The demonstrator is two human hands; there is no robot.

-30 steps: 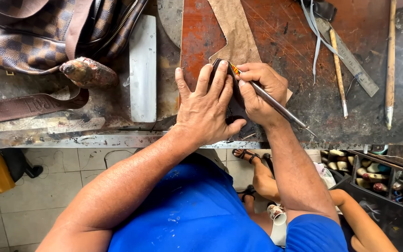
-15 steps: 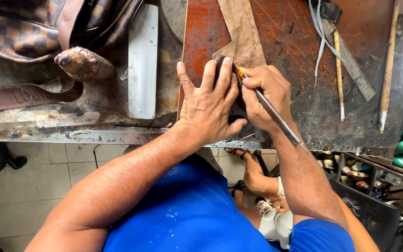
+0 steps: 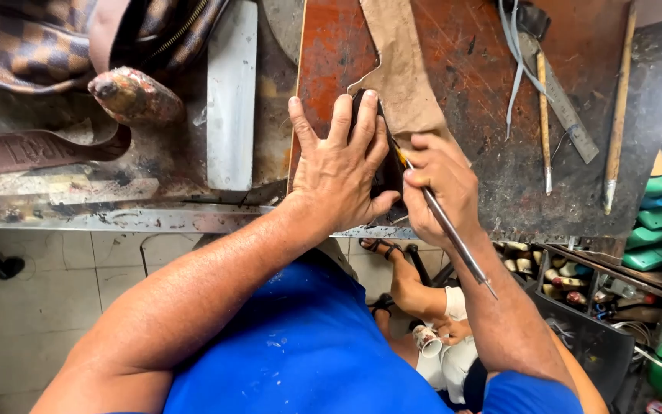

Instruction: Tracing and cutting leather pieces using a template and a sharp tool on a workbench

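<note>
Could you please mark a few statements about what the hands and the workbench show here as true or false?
1. The left hand lies flat, pressing down a dark piece. True.
2. The right hand is empty. False: it holds a thin metal tool like a pen.
3. The tan leather strip lies on the reddish cutting board. True.
4. The checkered bag lies right of the hands. False: it is at the far left.

Checkered bag (image 3: 32, 38), metal bar (image 3: 231, 92), wooden-handled tools (image 3: 618, 115)
</note>
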